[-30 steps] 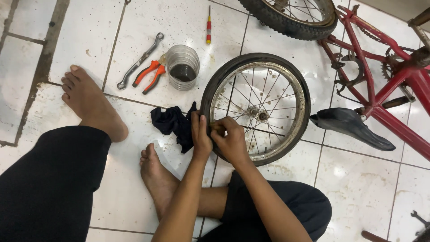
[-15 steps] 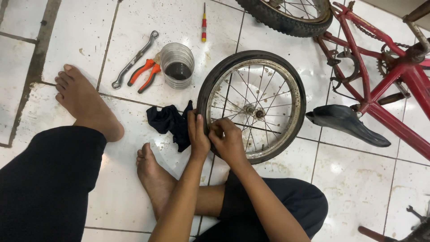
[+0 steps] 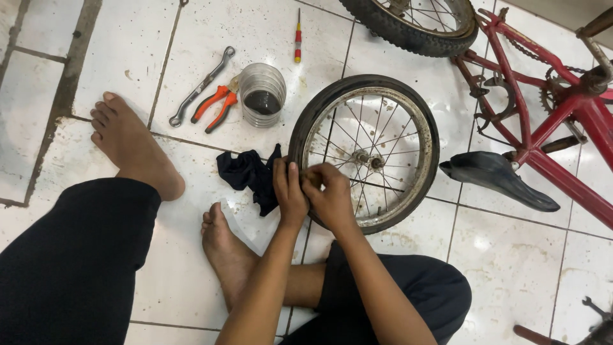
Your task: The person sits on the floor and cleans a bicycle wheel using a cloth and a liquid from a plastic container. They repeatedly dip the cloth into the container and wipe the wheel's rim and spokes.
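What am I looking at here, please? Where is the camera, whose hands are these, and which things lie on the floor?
The camera sits on a person's head and looks down, so you see that person's own legs, bare feet and two bare hands. There is no machine.

The left hand and the right hand both grip the near rim of a small bicycle wheel that lies flat on the white tiled floor.

Beside the left hand lies a black cloth. Further away are orange-handled pliers, a metal wrench, a clear jar with something dark inside, and a small screwdriver. On the right lies a red bicycle frame with a black saddle.
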